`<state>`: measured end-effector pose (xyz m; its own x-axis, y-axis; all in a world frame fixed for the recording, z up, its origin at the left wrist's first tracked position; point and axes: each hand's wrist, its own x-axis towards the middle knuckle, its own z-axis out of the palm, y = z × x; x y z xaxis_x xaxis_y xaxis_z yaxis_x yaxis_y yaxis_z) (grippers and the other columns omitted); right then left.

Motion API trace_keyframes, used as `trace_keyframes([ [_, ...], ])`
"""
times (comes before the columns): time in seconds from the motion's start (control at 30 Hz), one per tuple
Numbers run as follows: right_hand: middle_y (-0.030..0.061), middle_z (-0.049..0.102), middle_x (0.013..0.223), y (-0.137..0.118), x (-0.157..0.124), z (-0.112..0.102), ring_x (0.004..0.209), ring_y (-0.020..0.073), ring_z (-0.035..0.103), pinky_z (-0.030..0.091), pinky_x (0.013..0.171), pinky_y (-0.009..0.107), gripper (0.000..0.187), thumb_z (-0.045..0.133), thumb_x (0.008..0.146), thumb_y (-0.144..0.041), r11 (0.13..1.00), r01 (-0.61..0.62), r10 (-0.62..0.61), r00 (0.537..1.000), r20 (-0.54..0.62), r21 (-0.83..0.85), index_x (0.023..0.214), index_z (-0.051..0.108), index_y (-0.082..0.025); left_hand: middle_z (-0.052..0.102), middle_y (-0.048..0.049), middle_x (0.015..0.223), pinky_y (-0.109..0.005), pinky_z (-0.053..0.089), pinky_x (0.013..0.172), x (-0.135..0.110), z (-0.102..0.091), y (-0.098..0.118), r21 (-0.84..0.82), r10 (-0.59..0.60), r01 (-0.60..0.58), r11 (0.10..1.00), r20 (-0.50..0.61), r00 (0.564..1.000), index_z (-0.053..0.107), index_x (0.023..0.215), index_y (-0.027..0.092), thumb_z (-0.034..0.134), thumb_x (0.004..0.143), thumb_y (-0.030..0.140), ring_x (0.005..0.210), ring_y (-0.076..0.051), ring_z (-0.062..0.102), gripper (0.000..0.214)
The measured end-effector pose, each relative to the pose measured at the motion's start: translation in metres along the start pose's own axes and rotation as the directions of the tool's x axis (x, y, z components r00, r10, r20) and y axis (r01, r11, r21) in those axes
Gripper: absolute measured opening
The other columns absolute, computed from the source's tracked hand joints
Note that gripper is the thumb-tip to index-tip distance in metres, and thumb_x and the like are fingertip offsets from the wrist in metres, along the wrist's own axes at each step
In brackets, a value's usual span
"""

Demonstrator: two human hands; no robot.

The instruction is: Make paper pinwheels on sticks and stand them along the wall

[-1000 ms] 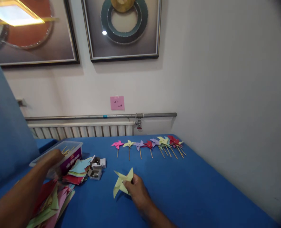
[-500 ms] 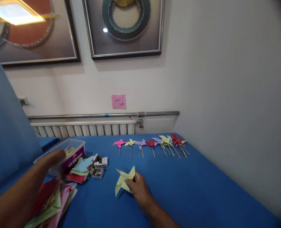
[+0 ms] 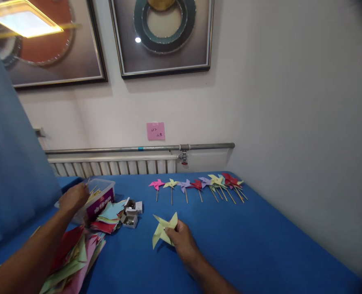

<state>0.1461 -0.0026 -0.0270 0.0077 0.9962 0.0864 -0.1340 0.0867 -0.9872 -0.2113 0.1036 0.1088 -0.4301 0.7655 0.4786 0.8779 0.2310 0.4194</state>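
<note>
My right hand (image 3: pixel 181 239) pinches the centre of a pale yellow paper pinwheel head (image 3: pixel 163 229) that rests on the blue table (image 3: pixel 245 245). My left hand (image 3: pixel 73 196) reaches into a clear plastic box (image 3: pixel 103 194) of wooden sticks at the left, its fingers closed on a thin stick. A row of several finished pinwheels on sticks (image 3: pixel 199 187) lies near the far edge of the table.
Loose coloured paper squares (image 3: pixel 73 257) are heaped at the near left, with a smaller stack (image 3: pixel 107 216) beside the box. Small open boxes of pins (image 3: pixel 131 212) sit between the stack and the pinwheel. A radiator and pipe (image 3: pixel 138 149) run along the wall behind.
My left hand has moved up and further into the plastic box and now pinches a stick. My right hand keeps hold of the yellow pinwheel head in nearly the same place.
</note>
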Motion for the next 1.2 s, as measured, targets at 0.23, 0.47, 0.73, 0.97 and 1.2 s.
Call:
trace_keyframes([
  [0.23, 0.0027, 0.075, 0.074, 0.006, 0.011, -0.003, 0.071, 0.0218, 0.068, 0.052, 0.065, 0.029, 0.022, 0.067, 0.066, -0.027, 0.996, -0.017, 0.021, 0.999, -0.046, 0.084, 0.085, 0.071, -0.019, 0.071, -0.0101, 0.093, -0.034, 0.047, 0.08, -0.051, -0.013, 0.055, -0.222, 0.157, -0.172, 0.96, -0.083, 0.984, 0.065, 0.108, 0.016, 0.047, 0.092, 0.028, 0.088, -0.024, 0.065, 0.027],
  [0.47, 0.0033, 0.076, 0.076, 0.01, 0.009, -0.015, 0.067, 0.0224, 0.069, 0.054, 0.067, 0.032, 0.026, 0.073, 0.064, -0.033, 0.985, -0.034, 0.046, 0.997, -0.066, 0.168, 0.085, 0.067, -0.019, 0.06, 0.0009, 0.063, -0.024, 0.039, 0.056, -0.171, 0.073, 0.108, -0.754, 0.309, 0.003, 0.657, 0.273, 0.911, 0.069, 0.084, 0.017, 0.051, 0.08, 0.032, 0.057, -0.015, 0.053, 0.024],
  [0.73, 0.0039, 0.076, 0.08, -0.002, 0.002, -0.014, 0.075, 0.0243, 0.07, 0.053, 0.071, 0.033, 0.031, 0.079, 0.066, -0.034, 0.976, -0.022, 0.044, 0.995, -0.095, 0.217, 0.09, 0.068, -0.018, 0.062, -0.0008, 0.068, -0.026, 0.038, 0.064, -0.195, 0.078, 0.106, -0.727, 0.426, -0.035, 0.686, 0.362, 0.829, 0.07, 0.082, 0.019, 0.046, 0.086, 0.028, 0.067, -0.017, 0.055, 0.026],
  [0.97, 0.002, 0.075, 0.078, 0.001, 0.004, -0.015, 0.072, 0.0227, 0.068, 0.051, 0.066, 0.03, 0.038, 0.081, 0.064, -0.036, 0.975, -0.085, 0.108, 0.989, -0.105, 0.207, 0.095, 0.068, -0.018, 0.068, -0.0031, 0.077, -0.026, 0.036, 0.068, -0.198, 0.076, 0.108, -0.642, 0.44, -0.144, 0.753, 0.329, 0.836, 0.071, 0.084, 0.021, 0.046, 0.09, 0.025, 0.074, -0.018, 0.06, 0.026],
  [1.2, 0.0007, 0.073, 0.074, 0.002, 0.004, -0.014, 0.068, 0.0202, 0.067, 0.05, 0.063, 0.028, 0.04, 0.083, 0.062, -0.037, 0.968, -0.077, 0.111, 0.985, -0.131, 0.239, 0.093, 0.068, -0.018, 0.067, -0.003, 0.07, -0.025, 0.033, 0.064, -0.205, 0.081, 0.11, -0.589, 0.418, -0.107, 0.801, 0.422, 0.805, 0.07, 0.078, 0.018, 0.051, 0.084, 0.022, 0.068, -0.016, 0.058, 0.021],
])
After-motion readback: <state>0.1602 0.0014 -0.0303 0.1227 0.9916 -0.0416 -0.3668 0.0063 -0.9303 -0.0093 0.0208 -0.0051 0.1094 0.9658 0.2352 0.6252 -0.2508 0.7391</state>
